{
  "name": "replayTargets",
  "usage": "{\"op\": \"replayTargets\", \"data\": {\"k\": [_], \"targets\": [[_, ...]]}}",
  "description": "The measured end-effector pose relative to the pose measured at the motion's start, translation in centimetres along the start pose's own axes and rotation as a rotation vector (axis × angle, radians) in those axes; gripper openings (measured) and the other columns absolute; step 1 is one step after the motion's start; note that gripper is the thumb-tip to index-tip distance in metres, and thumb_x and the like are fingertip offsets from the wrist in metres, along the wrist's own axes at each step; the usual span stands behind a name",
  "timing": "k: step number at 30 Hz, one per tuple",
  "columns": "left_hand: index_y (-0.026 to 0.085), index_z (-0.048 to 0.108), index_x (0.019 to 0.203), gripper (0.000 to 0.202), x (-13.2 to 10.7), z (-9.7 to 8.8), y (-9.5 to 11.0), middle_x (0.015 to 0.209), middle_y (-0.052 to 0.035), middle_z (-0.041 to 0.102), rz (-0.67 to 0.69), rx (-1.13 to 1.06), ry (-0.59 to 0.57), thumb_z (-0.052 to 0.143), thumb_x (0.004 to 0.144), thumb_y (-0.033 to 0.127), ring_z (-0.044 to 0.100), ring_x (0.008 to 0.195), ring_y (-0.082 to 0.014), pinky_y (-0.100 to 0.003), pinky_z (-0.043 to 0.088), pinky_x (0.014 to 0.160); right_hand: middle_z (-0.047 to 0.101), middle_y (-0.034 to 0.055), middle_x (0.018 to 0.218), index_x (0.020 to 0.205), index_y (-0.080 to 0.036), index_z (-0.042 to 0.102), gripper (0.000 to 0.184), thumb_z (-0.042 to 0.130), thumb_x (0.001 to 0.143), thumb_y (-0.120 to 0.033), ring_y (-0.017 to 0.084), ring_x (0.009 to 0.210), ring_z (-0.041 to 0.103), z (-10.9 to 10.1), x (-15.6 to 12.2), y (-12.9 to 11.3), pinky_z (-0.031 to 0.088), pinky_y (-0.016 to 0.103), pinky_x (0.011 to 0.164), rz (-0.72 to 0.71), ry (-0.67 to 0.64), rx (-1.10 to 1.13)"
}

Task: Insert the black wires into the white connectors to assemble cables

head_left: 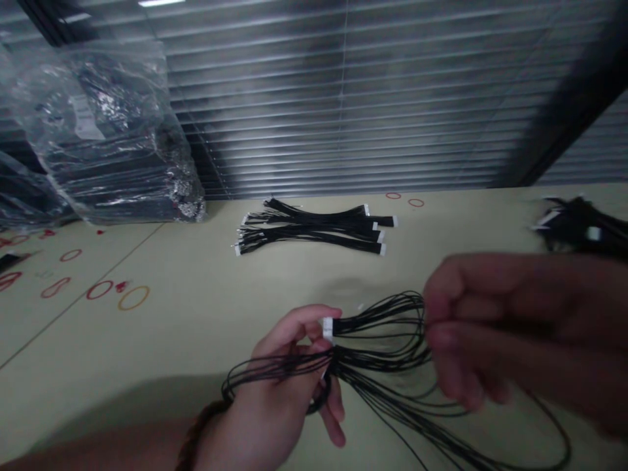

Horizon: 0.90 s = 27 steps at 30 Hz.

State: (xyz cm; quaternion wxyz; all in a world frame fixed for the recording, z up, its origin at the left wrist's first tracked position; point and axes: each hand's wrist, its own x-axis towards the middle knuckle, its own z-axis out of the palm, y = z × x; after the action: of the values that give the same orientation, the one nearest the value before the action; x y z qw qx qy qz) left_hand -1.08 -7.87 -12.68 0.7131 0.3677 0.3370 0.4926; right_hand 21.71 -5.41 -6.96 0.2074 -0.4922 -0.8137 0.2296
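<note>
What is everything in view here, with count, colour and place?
Loose wires: many, black, between and below the hands
White connector: at least one, white, at the left fingertips
Cable bundles: about five, black with white ends, table centre
Cable pile: count unclear, black and white, right edge
Bags of cables: two, clear with black contents, upper left
Red bands: several, red, left and back of table
Yellow band: one, yellow-orange, left
Dark object: one, unclear, left edge
Table: pale yellow-green, beneath everything
Blinds: grey, background
Bracelet: one, brown, left wrist
Left hand: one, lower centre, holding the connector
Right hand: one, blurred, right, at the wires
</note>
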Motion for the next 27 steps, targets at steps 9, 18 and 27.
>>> {"op": "replayTargets", "data": {"k": [9,18,27], "targets": [[0.023,0.06,0.104,0.016,-0.2,-0.4,-0.6,0.056,0.0036,0.062,0.049,-0.022,-0.086,0.058,0.089,0.02,0.06,0.044,-0.0081,-0.016,0.055,0.041,0.053,-0.0044,0.057,0.068,-0.024,0.051,0.021,0.04,0.086,-0.023,0.008,0.042,0.045,3.9,-0.2,-2.6,0.026,0.023,0.039,-0.033,-0.042,-0.069],[0.024,0.06,0.103,0.015,-0.1,-0.5,-0.6,0.056,0.0036,0.062,0.048,-0.035,-0.084,0.06,0.088,0.023,0.06,0.043,-0.0087,-0.016,0.055,0.04,0.053,-0.0036,0.056,0.065,-0.024,0.053,0.023,0.04,0.085,-0.021,0.009,0.041,0.046,3.8,-0.2,-2.8,0.024,0.025,0.038,-0.048,-0.041,-0.058],[0.024,0.064,0.101,0.014,-0.1,-0.4,-0.7,0.057,0.0036,0.061,0.065,-0.047,-0.096,0.063,0.087,0.024,0.062,0.044,-0.0091,-0.015,0.055,0.04,0.055,-0.0038,0.058,0.066,-0.024,0.052,0.023,0.04,0.084,-0.022,0.009,0.044,0.047,3.3,0.1,-2.8,0.026,0.023,0.038,-0.036,-0.092,0.0]]}}
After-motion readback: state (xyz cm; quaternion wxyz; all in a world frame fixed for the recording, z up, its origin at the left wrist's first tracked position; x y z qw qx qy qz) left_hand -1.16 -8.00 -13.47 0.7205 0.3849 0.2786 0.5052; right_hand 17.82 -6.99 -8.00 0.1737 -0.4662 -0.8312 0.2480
